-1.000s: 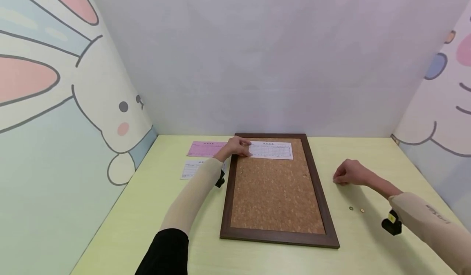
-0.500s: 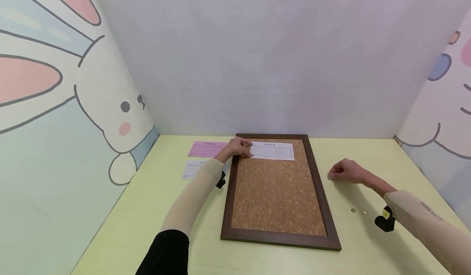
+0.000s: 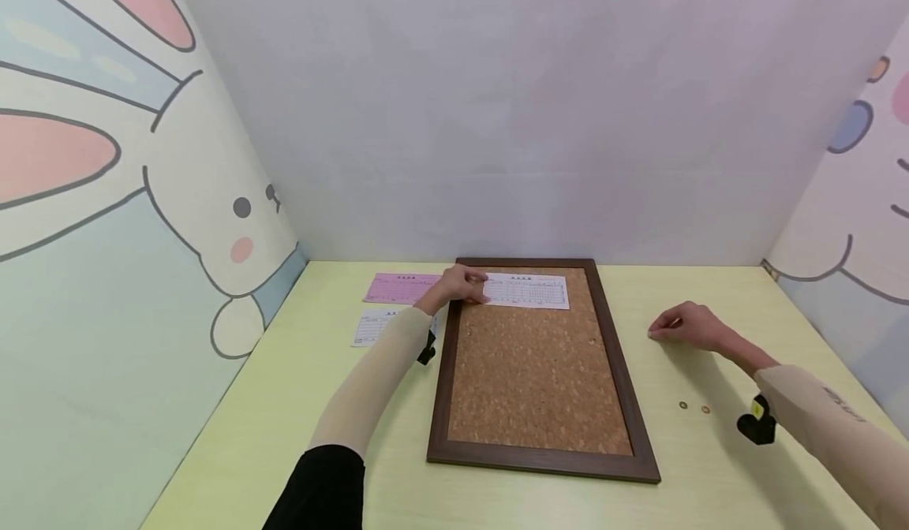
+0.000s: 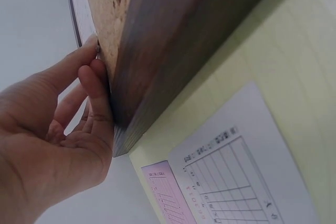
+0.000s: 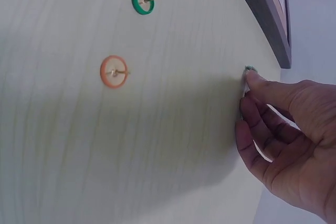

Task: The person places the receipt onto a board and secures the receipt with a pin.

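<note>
At the corkboard's upper left, my left hand [image 3: 463, 284] holds the left edge of a white printed slip [image 3: 533, 291] between thumb and fingers. The slip lies flat across the top of the cork [image 3: 536, 380]. In the left wrist view a tiny dark metallic thing shows by the thumb tip, too small to name. My right hand [image 3: 690, 326] is low over the table, right of the board, pinching a green thumbtack [image 5: 251, 68] at its fingertips. Behind that hand two more thumbtacks lie point up, one green-rimmed [image 5: 143, 1] and one orange-rimmed [image 5: 114, 72].
The board's dark brown wooden frame [image 3: 543, 459] lies on the pale yellow table [image 3: 341, 435]. Left of it are a pink printed slip [image 3: 398, 286] and a second white slip [image 3: 371, 328], partly behind the left forearm. Light walls enclose the back and sides.
My right hand shifted left toward the board, then back right and slightly farther from me. The left hand and the white slip have stayed in place.
</note>
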`<state>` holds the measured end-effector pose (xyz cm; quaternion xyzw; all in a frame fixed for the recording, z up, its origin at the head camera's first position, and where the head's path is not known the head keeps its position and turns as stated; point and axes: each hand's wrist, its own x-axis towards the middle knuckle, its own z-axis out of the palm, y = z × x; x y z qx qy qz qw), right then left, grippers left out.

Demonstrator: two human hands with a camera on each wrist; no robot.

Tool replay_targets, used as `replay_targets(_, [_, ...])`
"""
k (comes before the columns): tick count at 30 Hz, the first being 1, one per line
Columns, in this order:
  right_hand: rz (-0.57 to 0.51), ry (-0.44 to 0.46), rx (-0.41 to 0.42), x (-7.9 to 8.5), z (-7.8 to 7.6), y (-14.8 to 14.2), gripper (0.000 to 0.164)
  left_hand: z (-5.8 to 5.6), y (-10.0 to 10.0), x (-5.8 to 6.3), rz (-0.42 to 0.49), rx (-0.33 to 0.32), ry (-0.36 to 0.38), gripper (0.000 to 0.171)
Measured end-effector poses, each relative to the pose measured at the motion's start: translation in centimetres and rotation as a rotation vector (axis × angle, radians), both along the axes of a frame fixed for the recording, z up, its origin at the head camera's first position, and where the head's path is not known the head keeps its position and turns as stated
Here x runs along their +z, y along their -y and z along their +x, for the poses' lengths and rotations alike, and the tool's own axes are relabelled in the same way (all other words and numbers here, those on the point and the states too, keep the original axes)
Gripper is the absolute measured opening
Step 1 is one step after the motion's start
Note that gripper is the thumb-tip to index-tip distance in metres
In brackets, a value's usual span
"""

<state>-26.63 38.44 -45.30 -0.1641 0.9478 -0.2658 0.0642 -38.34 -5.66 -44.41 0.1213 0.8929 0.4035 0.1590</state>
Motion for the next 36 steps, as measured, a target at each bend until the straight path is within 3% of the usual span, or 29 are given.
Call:
replay_targets(4, [-0.024,-0.032,0.063,0.0,0.1,-0.3,0.013,0.0,0.0,0.0,0.002,0.012,0.013,0.052])
replay_targets(10, [0.055,-0.04,0.071,0.6,0.4,0.4,0.017,-0.2,0.0,0.2,0.015,0.014,0.032,0.053])
replay_targets(15, [0.095,-0.11,0.093,0.5,0.5,1.0,0.013,-0.4,-0.1,0.2,0.024,0.009,0.029,0.051])
replay_targets(22, [0.176,-0.215,0.22,0.7,0.5,1.6,0.01,0.1,0.0,0.1,-0.019,0.01,0.001,0.053])
replay_targets(29, [0.225,-0.243,0.261,0.8,0.4,2.0,0.01,0.2,0.2,0.0,-0.016,0.004,-0.009,0.054])
replay_targets(36, [0.28,-0.185,0.281,1.1,0.1,2.2,0.01,0.0,0.0,-0.3,0.012,0.01,0.013,0.055])
